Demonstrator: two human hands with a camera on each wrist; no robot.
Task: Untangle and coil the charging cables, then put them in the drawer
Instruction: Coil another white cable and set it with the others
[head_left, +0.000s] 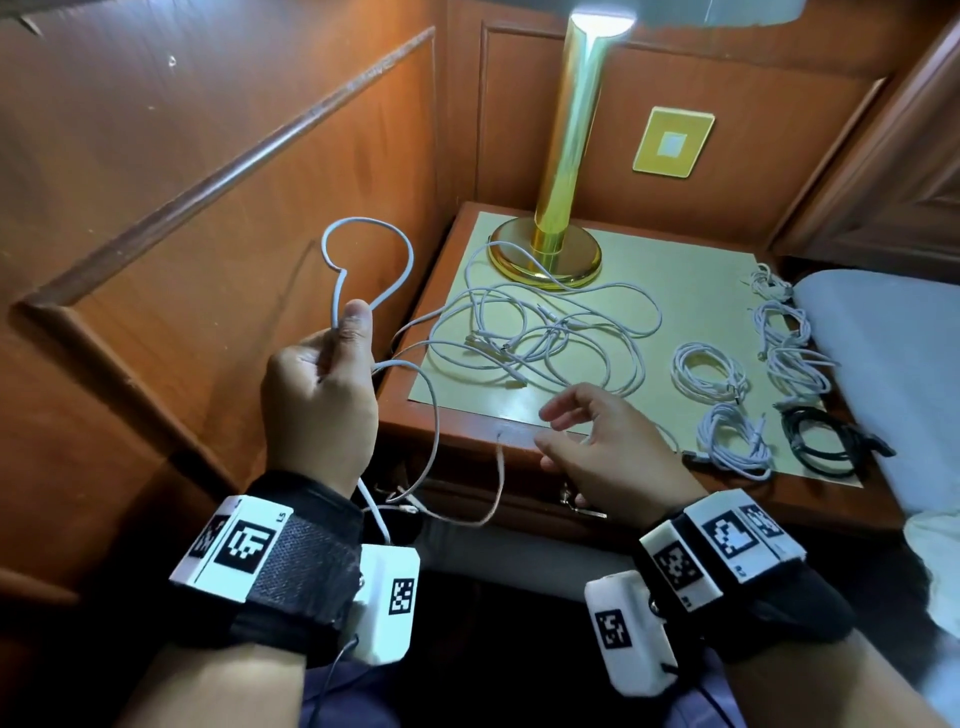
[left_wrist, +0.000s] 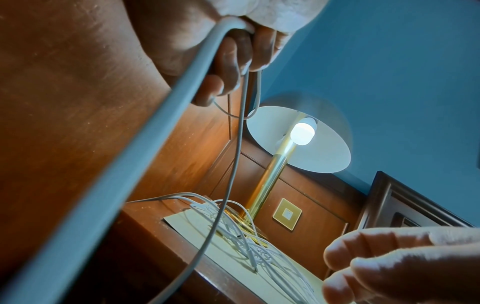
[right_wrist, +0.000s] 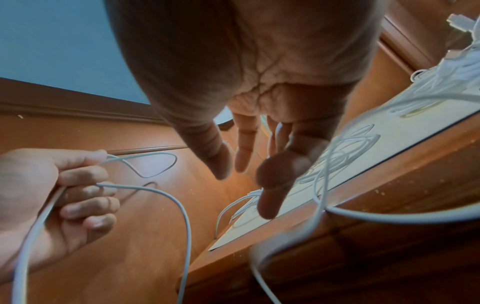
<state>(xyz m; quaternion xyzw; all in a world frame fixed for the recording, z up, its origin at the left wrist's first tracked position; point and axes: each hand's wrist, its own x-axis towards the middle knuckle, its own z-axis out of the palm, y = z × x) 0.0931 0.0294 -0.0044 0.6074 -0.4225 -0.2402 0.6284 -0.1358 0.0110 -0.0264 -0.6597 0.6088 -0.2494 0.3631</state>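
My left hand (head_left: 337, 348) is raised left of the nightstand and grips a white cable (head_left: 410, 260); one loop stands up above the thumb. In the right wrist view that loop (right_wrist: 161, 164) sticks out from the curled left fingers (right_wrist: 85, 193). The cable's slack hangs past the wrist and trails up to a tangle of white cables (head_left: 545, 332) on the tabletop. My right hand (head_left: 576, 431) hovers over the front edge with relaxed, spread fingers (right_wrist: 244, 156) and holds nothing. A strand (right_wrist: 319, 185) hangs beside it. The drawer front (head_left: 519, 499) lies below, partly hidden.
Several coiled white cables (head_left: 709, 369) and one black coil (head_left: 821, 441) lie along the right side of the nightstand top (head_left: 467, 431). A brass lamp (head_left: 563, 156) stands at the back. Wooden panelling (head_left: 182, 208) is at the left, a white pillow (head_left: 883, 338) at the right.
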